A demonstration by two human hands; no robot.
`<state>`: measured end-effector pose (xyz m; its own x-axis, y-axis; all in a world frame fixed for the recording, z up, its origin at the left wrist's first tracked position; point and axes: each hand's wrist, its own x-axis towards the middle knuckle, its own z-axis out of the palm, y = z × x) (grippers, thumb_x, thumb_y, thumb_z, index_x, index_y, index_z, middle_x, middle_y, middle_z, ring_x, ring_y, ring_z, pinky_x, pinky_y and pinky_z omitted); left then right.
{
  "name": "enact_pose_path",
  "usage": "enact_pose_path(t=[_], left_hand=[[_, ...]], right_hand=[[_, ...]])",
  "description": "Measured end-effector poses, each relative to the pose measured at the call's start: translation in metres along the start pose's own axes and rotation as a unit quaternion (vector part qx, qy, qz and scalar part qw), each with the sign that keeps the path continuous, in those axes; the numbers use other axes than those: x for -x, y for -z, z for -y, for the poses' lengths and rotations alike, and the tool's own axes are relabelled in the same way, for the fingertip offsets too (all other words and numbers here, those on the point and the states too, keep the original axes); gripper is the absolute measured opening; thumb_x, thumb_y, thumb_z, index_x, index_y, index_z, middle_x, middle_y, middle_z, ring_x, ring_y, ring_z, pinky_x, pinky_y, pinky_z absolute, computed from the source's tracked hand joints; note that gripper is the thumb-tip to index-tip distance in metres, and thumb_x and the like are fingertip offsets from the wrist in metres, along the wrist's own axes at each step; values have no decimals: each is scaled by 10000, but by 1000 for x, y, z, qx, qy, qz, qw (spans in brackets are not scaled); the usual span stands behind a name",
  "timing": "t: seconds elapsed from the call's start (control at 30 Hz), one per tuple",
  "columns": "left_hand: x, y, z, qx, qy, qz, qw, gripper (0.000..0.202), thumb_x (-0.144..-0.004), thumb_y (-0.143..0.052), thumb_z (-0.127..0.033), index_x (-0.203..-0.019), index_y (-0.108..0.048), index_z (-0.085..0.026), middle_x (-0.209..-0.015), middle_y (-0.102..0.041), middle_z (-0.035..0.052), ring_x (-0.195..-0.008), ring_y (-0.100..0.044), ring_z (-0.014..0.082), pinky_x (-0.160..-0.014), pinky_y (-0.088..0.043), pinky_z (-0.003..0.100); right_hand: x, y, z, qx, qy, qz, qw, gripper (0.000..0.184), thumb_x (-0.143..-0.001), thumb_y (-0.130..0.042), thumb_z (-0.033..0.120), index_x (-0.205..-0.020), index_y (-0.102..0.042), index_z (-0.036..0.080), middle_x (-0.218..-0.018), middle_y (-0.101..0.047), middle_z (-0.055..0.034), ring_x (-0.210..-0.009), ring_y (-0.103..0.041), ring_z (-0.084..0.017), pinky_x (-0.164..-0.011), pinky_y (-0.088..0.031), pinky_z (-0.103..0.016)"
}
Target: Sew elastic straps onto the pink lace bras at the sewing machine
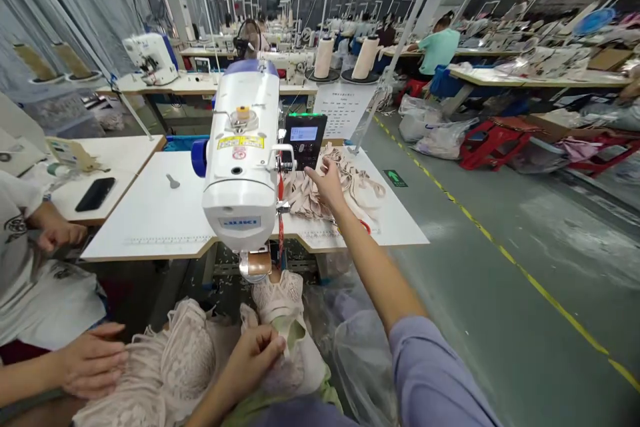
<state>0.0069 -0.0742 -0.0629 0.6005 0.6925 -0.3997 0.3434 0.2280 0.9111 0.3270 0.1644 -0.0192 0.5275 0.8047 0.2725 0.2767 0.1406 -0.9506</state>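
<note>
My right hand (329,181) reaches out over a pile of beige straps (350,190) on the white table (155,213). Its fingers are spread, and the forefinger points toward the black control panel (305,137) beside the white sewing machine (243,153). It grips nothing. My left hand (256,352) is closed on a pale lace garment (280,310) below the machine's needle end, near my lap. More lace fabric (175,360) lies to its left.
A co-worker sits at my left, with one hand (93,360) resting on the lace and the other hand (60,233) near a side table holding a black phone (95,193). Clear plastic bags (350,340) lie by my right arm. An aisle with a yellow line (500,250) runs on the right.
</note>
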Motion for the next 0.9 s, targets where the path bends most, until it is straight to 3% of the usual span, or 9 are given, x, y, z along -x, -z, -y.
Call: enact_pose_path(t=[0.17, 0.33, 0.5, 0.6, 0.7, 0.77, 0.8, 0.83, 0.9], left_hand=[[8, 6, -6, 33, 1, -2, 999, 630, -782, -514, -805, -615, -443, -202, -544, -461, -16, -529, -354, 118, -549, -265, 268], [10, 10, -9, 41, 3, -5, 999, 622, -792, -523, -790, -625, -444, -196, -553, -454, -20, -533, -337, 109, -548, -261, 262], [8, 10, -16, 9, -39, -79, 996, 614, -841, -474, -763, -604, -416, -199, -575, -414, -23, -561, -334, 117, -561, -271, 267], [4, 15, -18, -11, -40, -105, 994, 587, -869, -461, -721, -604, -428, -198, -586, -422, -18, -567, -358, 126, -557, -287, 267], [-1, 18, -16, -11, -39, -115, 993, 549, -893, -461, -657, -600, -445, -194, -581, -444, -15, -562, -378, 127, -555, -297, 263], [-4, 15, -14, -4, -42, -113, 993, 510, -902, -476, -594, -598, -467, -185, -577, -461, -16, -555, -390, 121, -557, -303, 258], [-5, 12, -13, 4, -43, -108, 993, 481, -904, -486, -553, -602, -483, -179, -574, -470, -19, -551, -398, 117, -557, -308, 254], [-5, 8, -13, 9, -44, -100, 994, 444, -903, -494, -504, -609, -504, -172, -572, -477, -22, -547, -406, 112, -555, -313, 248], [-5, 1, -13, 11, -44, -95, 995, 350, -876, -520, -394, -620, -549, -157, -564, -488, -29, -546, -418, 104, -546, -319, 233]], right_hand=[[-50, -29, 8, -32, 35, 4, 999, 575, -697, -744, 480, -1138, -563, 160, -1189, -650, -142, -1093, -604, -270, -992, -466, -428], [-55, -35, 6, -34, 42, -12, 998, 508, -720, -701, 522, -1059, -571, 167, -1115, -664, -121, -1033, -609, -249, -953, -478, -410], [-44, -28, 19, -19, 36, -27, 999, 524, -731, -706, 530, -1094, -564, 181, -1134, -640, -111, -1061, -578, -243, -962, -465, -400], [6, -12, 26, 2, 32, -26, 999, 490, -796, -657, 546, -1126, -559, 198, -1150, -616, -102, -1089, -550, -239, -968, -459, -405], [104, 4, 26, 18, 15, 135, 991, 411, -877, -539, 615, -864, -631, 215, -813, -641, -42, -777, -602, -210, -754, -531, -376], [180, 13, 22, 11, 7, 318, 948, 450, -787, -646, 661, -702, -665, 219, -659, -636, -18, -614, -603, -195, -610, -539, -334], [216, 17, 19, -3, -9, 455, 890, 457, -805, -628, 673, -764, -704, 224, -714, -675, -30, -654, -635, -204, -630, -551, -333], [247, 22, 16, -11, -15, 521, 853, 489, -793, -625, 703, -860, -728, 230, -804, -707, -47, -723, -663, -224, -678, -566, -349], [293, 32, 5, -19, -40, 514, 856, 589, -811, -598, 716, -1139, -703, 239, -1078, -722, -97, -1002, -680, -298, -904, -553, -429]])
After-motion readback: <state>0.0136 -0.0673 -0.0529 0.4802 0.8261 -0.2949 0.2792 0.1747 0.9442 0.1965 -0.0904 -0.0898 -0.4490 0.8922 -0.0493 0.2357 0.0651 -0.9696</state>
